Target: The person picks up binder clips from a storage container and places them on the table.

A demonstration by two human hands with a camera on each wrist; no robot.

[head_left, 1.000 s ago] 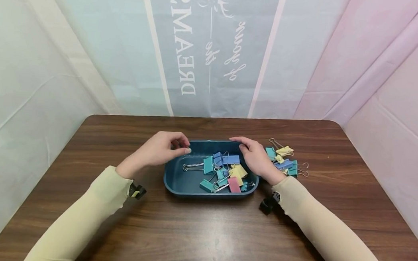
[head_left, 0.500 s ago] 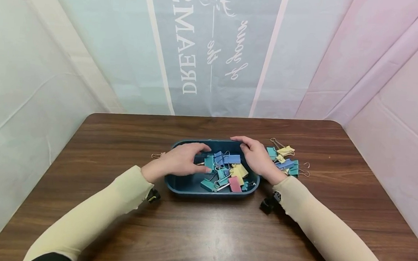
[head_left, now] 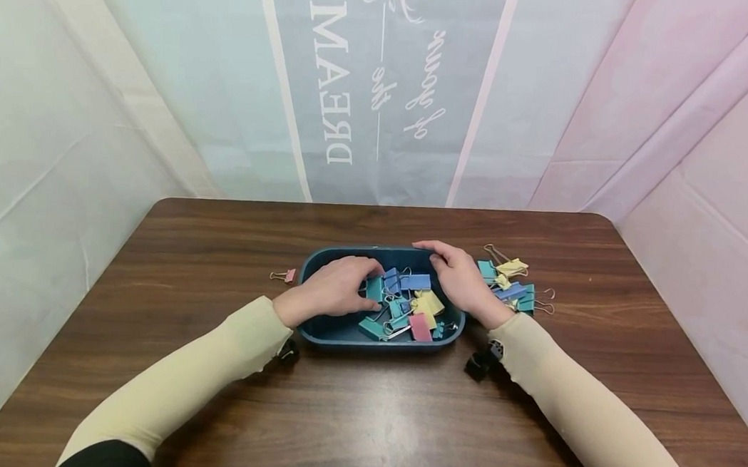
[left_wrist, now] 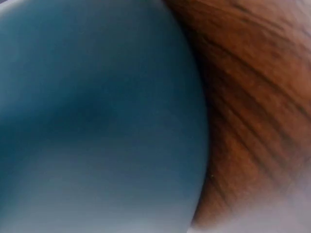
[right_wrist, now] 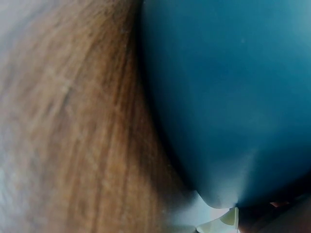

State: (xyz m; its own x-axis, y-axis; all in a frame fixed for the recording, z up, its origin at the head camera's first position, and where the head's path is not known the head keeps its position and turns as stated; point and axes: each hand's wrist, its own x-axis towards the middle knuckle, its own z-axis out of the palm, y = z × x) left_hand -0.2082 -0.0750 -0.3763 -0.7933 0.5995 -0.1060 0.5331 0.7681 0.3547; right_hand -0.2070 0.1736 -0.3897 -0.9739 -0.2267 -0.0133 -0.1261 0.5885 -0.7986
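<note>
A dark blue tray (head_left: 316,333) holds several binder clips in teal, blue, yellow and pink. My left hand (head_left: 335,288) reaches over its left end, thumb and fingers apart on either side of a teal binder clip (head_left: 374,288); contact with the clip cannot be made out. At the right end my right hand (head_left: 464,285) holds the tray by its rim, fingers along the far edge. In the left wrist view the tray's wall (left_wrist: 107,121) fills most of the picture. The right wrist view likewise shows its outer wall (right_wrist: 228,97), with that hand mostly hidden.
On the wooden table (head_left: 363,418), a small pink binder clip (head_left: 290,276) lies left of the tray. To the right sits a pile of clips, among them a yellow one (head_left: 512,268) and a teal one (head_left: 526,298). Fabric (head_left: 377,176) hangs behind the table.
My left hand has moved right, from the tray's left rim to the teal clip inside. The pink clip on the left has come into view. My right hand stays on the rim.
</note>
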